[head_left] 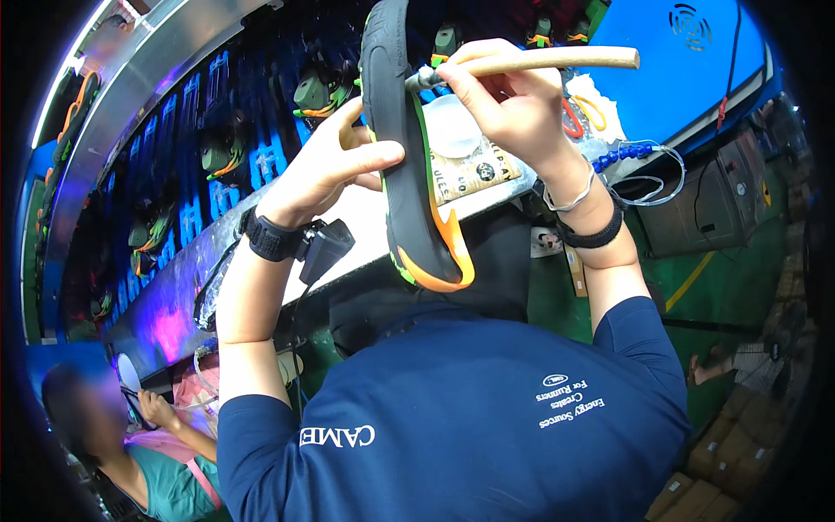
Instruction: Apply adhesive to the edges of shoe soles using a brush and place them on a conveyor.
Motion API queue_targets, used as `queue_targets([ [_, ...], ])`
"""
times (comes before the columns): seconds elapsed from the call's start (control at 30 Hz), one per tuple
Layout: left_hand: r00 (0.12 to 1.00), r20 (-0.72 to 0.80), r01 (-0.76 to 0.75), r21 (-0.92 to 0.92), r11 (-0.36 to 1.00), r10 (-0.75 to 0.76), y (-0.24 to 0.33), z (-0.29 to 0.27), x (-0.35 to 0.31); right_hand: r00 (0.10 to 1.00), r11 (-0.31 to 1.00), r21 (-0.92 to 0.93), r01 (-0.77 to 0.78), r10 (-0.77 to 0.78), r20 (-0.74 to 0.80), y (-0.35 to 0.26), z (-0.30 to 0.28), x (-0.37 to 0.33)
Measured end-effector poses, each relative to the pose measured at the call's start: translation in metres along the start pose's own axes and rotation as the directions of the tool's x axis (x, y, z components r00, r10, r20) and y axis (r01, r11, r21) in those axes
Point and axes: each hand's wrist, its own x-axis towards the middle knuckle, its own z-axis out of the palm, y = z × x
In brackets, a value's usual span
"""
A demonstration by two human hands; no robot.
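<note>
A long black shoe sole (407, 187) with orange and green edging stands nearly upright in front of me. My left hand (335, 165) grips its left side, thumb across the black face. In my right hand (513, 109) is a brush (570, 59) with a pale wooden handle, held between thumb and fingers. The brush's grey tip meets the sole's upper right edge; its bristles are hard to make out. Just behind the sole sits a round white dish (452, 126), partly hidden by it and my right hand.
Under the dish lies a printed brown bag (477, 171) on the white worktop (344, 261). A conveyor rack (178, 187) carrying several shoes runs along the left. Right of it stands a blue machine (644, 52), with a blue jointed hose (626, 157). Another person (165, 470) works lower left.
</note>
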Motion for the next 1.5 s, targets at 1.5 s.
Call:
queue_targets([
  [1.5, 0.773, -0.184, 0.232, 0.973, -0.001, 0.607, 0.234, -0.19, 0.098, 0.607, 0.705, 0.52, -0.482, 0.697, -0.382, 0.024, -0.096, -0.07],
])
